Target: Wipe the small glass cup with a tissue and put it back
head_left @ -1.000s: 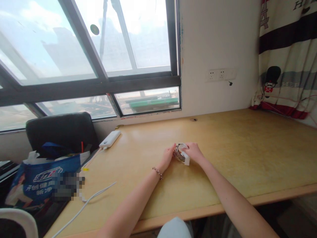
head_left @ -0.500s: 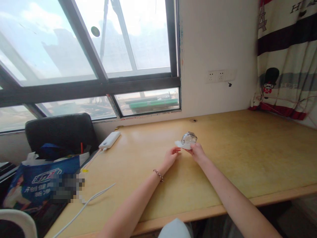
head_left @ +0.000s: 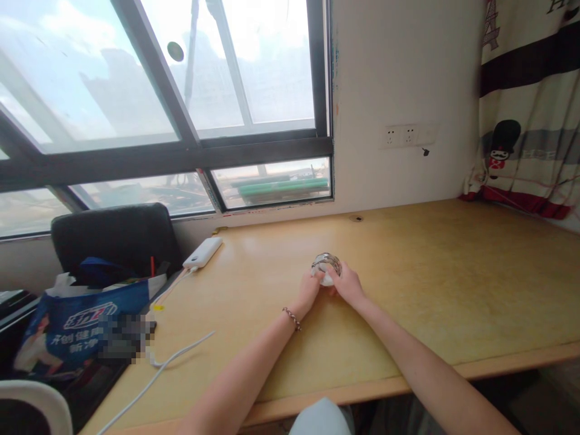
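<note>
A clear, faceted glass ashtray [head_left: 334, 261] is held between my two hands over the middle of the table, tilted toward me. A crumpled white tissue [head_left: 327, 278] lies against its near side and inside. My left hand [head_left: 309, 290], below a beaded bracelet [head_left: 291, 318], is closed at the ashtray's left edge with the thumb on the tissue. On the other side my right hand [head_left: 348, 284] grips the right edge, its thumb pressing over the tissue. The fingers beneath the glass are mostly hidden.
A white power bank [head_left: 203, 253] with a cable sits at the table's left edge. Nearer to me lies a white cable [head_left: 167, 361]. A black chair [head_left: 115, 235] holds a blue bag [head_left: 77, 326]. The wooden table [head_left: 435, 272] reaches the wall under the window.
The ashtray and tissue have moved left and slightly toward me. My left hand, beside the tissue before, has closed on the ashtray's left side; the right hand has shifted left with it.
</note>
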`<move>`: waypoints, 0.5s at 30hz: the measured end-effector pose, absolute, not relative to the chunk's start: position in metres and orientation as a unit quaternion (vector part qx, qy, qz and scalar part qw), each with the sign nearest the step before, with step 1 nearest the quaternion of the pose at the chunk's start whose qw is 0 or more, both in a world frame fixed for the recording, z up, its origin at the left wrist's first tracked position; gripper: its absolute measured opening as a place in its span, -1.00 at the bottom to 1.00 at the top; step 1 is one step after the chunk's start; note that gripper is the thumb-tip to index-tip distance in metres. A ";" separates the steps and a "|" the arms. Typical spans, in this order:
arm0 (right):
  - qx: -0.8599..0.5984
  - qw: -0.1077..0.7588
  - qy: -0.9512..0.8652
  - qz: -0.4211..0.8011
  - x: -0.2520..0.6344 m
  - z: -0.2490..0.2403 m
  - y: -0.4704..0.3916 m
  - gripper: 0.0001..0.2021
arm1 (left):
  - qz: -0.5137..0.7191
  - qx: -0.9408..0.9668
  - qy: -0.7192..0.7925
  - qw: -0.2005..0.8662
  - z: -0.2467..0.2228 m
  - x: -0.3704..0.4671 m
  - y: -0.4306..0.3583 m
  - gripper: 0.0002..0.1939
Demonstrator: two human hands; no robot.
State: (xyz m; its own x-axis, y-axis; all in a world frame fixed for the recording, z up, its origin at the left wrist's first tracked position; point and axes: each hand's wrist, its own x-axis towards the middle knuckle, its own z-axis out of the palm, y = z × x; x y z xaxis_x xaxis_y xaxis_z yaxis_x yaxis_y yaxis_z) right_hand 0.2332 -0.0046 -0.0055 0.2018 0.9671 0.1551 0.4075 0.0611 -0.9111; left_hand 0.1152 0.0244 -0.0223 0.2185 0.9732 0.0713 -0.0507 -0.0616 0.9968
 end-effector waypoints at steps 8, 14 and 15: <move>-0.653 0.465 -0.567 0.189 0.242 0.005 0.000 -0.71 | 0.418 0.577 0.422 0.560 -0.017 0.116 0.018 -0.67; -0.564 0.601 -0.313 0.471 0.249 0.002 0.010 -0.79 | 0.489 0.597 0.480 0.417 -0.012 0.108 0.020 -0.61; -0.532 0.612 -0.277 0.515 0.249 0.002 0.011 -0.80 | 0.515 0.584 0.495 0.386 -0.012 0.106 0.023 -0.63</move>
